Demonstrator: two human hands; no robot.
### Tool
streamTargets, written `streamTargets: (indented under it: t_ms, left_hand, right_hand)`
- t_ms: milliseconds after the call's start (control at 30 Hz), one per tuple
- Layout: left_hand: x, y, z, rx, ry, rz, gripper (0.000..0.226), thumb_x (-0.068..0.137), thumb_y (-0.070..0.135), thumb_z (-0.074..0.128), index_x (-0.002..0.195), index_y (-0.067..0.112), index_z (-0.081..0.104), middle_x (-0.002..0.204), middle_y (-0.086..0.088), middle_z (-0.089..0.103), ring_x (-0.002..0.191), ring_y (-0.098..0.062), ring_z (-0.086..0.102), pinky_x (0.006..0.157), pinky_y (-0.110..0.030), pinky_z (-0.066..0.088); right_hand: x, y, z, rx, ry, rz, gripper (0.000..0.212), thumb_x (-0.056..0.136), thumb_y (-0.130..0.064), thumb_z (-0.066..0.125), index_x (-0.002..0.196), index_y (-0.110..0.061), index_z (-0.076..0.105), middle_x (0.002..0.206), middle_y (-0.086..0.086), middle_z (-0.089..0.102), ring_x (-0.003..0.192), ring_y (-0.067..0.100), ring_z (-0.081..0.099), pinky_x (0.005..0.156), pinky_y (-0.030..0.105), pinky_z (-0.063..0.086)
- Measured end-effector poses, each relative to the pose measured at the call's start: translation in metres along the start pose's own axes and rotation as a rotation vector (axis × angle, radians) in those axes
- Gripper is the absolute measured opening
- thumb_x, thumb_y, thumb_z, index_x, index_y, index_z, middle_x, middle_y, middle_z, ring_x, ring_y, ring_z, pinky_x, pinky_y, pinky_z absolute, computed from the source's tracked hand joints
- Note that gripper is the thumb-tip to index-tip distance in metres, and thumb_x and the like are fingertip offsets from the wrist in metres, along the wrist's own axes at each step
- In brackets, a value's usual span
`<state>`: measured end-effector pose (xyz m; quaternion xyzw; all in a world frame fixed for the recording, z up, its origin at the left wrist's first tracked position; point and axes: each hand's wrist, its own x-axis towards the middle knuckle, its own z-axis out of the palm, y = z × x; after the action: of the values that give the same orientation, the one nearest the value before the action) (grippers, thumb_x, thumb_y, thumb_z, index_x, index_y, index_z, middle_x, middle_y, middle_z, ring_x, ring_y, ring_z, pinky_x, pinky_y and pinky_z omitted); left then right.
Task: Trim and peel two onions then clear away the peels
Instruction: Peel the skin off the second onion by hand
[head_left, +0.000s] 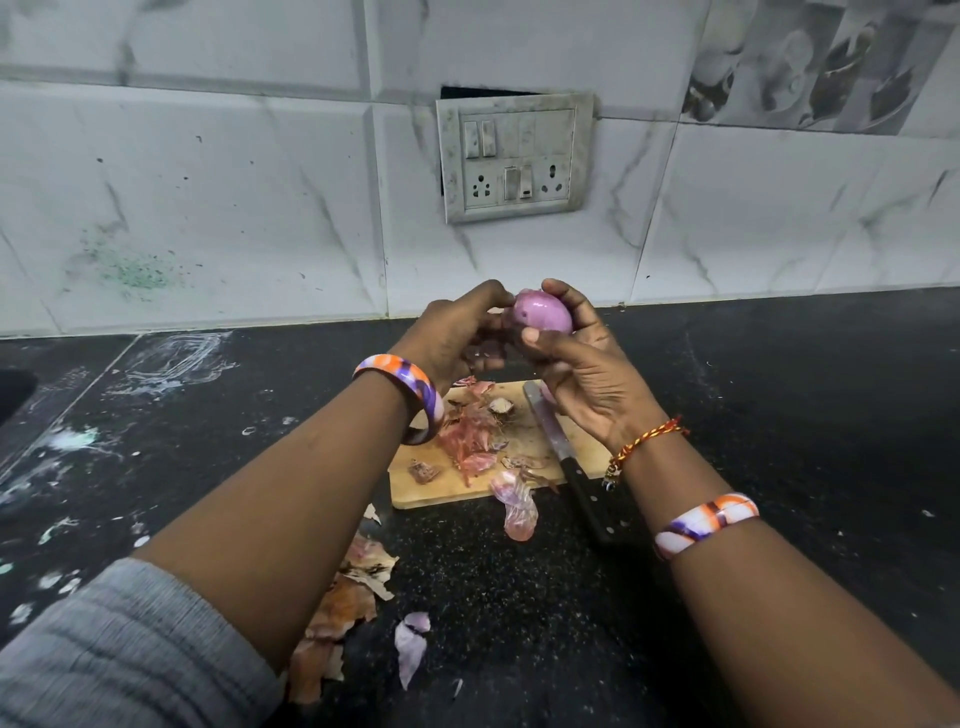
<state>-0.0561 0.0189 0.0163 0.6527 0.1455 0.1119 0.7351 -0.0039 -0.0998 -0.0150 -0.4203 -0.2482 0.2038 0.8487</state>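
A peeled purple onion is held up above the counter. My right hand grips it with thumb and fingers curled round it. My left hand pinches at the onion's left end. Below them lies a wooden cutting board strewn with reddish onion peels and a cut end piece. A knife with a black handle lies slanted across the board's right side. More peels lie on the black counter near my left forearm. No second onion is clearly in view.
The black countertop is speckled with white smears at the left. A tiled wall with a switch and socket panel stands behind. A pale purple peel hangs off the board's front edge; another lies nearer me.
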Motion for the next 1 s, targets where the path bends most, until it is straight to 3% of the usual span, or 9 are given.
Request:
streamTargets:
  t_ms: [100, 200, 300, 367, 500, 700, 800, 867, 1000]
  left_hand:
    - [-0.002, -0.002, -0.002, -0.015, -0.089, 0.027, 0.016, 0.085, 0.02, 0.058, 0.082, 0.005, 0.06, 0.076, -0.009, 0.062, 0.071, -0.019, 0.062, 0.062, -0.022, 0.056]
    - [-0.002, -0.004, -0.005, 0.055, -0.062, 0.153, 0.008, 0.079, 0.011, 0.065, 0.08, 0.004, 0.062, 0.084, -0.013, 0.063, 0.079, -0.021, 0.062, 0.073, -0.025, 0.056]
    - [-0.002, -0.006, -0.006, 0.219, 0.004, 0.31, 0.024, 0.068, 0.003, 0.075, 0.086, 0.01, 0.061, 0.091, -0.011, 0.062, 0.085, -0.019, 0.059, 0.085, -0.03, 0.052]
    - [-0.005, -0.006, -0.005, 0.337, 0.038, 0.384, 0.038, 0.063, 0.005, 0.078, 0.094, 0.011, 0.059, 0.097, -0.008, 0.062, 0.09, -0.019, 0.059, 0.087, -0.033, 0.05]
    - [-0.006, -0.009, -0.005, 0.464, 0.025, 0.456, 0.056, 0.05, 0.016, 0.082, 0.099, 0.014, 0.055, 0.104, -0.007, 0.061, 0.087, -0.02, 0.064, 0.084, -0.03, 0.055]
    - [-0.008, -0.011, -0.007, 0.631, 0.109, 0.59, 0.046, 0.063, 0.018, 0.078, 0.106, 0.009, 0.064, 0.1, -0.01, 0.066, 0.091, -0.023, 0.064, 0.086, -0.035, 0.054]
    - [-0.01, -0.011, -0.002, 0.6, 0.177, 0.668, 0.038, 0.066, 0.012, 0.073, 0.104, 0.009, 0.068, 0.099, -0.008, 0.067, 0.08, -0.014, 0.062, 0.076, -0.015, 0.051]
    - [-0.011, -0.008, 0.001, 0.547, 0.203, 0.663, 0.032, 0.071, 0.002, 0.068, 0.102, 0.009, 0.07, 0.093, -0.004, 0.065, 0.071, -0.004, 0.057, 0.066, -0.003, 0.044]
    - [-0.012, 0.0, 0.002, 0.556, 0.205, 0.621, 0.022, 0.075, 0.012, 0.069, 0.097, 0.009, 0.072, 0.083, -0.001, 0.064, 0.067, -0.006, 0.055, 0.061, -0.008, 0.043]
  right_hand:
    - [0.0, 0.001, -0.002, -0.058, -0.024, -0.037, 0.048, 0.061, 0.011, 0.061, 0.1, -0.015, 0.057, 0.102, 0.002, 0.063, 0.087, 0.014, 0.064, 0.078, 0.021, 0.054]
    - [0.0, -0.002, -0.004, -0.201, -0.022, -0.054, 0.05, 0.064, 0.023, 0.059, 0.098, -0.013, 0.057, 0.105, 0.002, 0.061, 0.094, 0.014, 0.061, 0.081, 0.024, 0.054]
    - [-0.001, -0.006, -0.002, -0.316, 0.008, -0.069, 0.054, 0.066, 0.033, 0.051, 0.092, -0.014, 0.058, 0.104, 0.002, 0.06, 0.099, 0.018, 0.058, 0.077, 0.025, 0.055]
    - [-0.001, -0.007, -0.002, -0.297, -0.01, -0.043, 0.057, 0.068, 0.035, 0.043, 0.093, -0.014, 0.059, 0.108, 0.005, 0.059, 0.103, 0.025, 0.058, 0.079, 0.034, 0.055]
    - [0.0, -0.013, -0.006, -0.102, -0.055, 0.048, 0.062, 0.076, 0.031, 0.037, 0.11, -0.018, 0.054, 0.113, 0.008, 0.058, 0.098, 0.027, 0.06, 0.07, 0.034, 0.056]
    - [0.0, -0.013, -0.006, -0.136, 0.019, 0.058, 0.054, 0.08, 0.023, 0.048, 0.129, 0.0, 0.045, 0.107, 0.01, 0.06, 0.092, 0.019, 0.062, 0.073, 0.029, 0.056]
    - [0.001, -0.011, -0.006, -0.199, 0.042, 0.005, 0.063, 0.075, 0.026, 0.052, 0.132, 0.001, 0.043, 0.109, 0.01, 0.06, 0.096, 0.016, 0.061, 0.083, 0.026, 0.053]
    - [0.003, -0.01, -0.006, -0.276, 0.068, -0.042, 0.067, 0.071, 0.027, 0.056, 0.13, -0.003, 0.046, 0.115, 0.014, 0.058, 0.097, 0.017, 0.06, 0.079, 0.021, 0.055]
    - [0.0, -0.013, -0.004, -0.407, 0.098, -0.111, 0.067, 0.066, 0.025, 0.063, 0.123, -0.007, 0.053, 0.115, 0.012, 0.057, 0.096, 0.018, 0.06, 0.075, 0.023, 0.057]
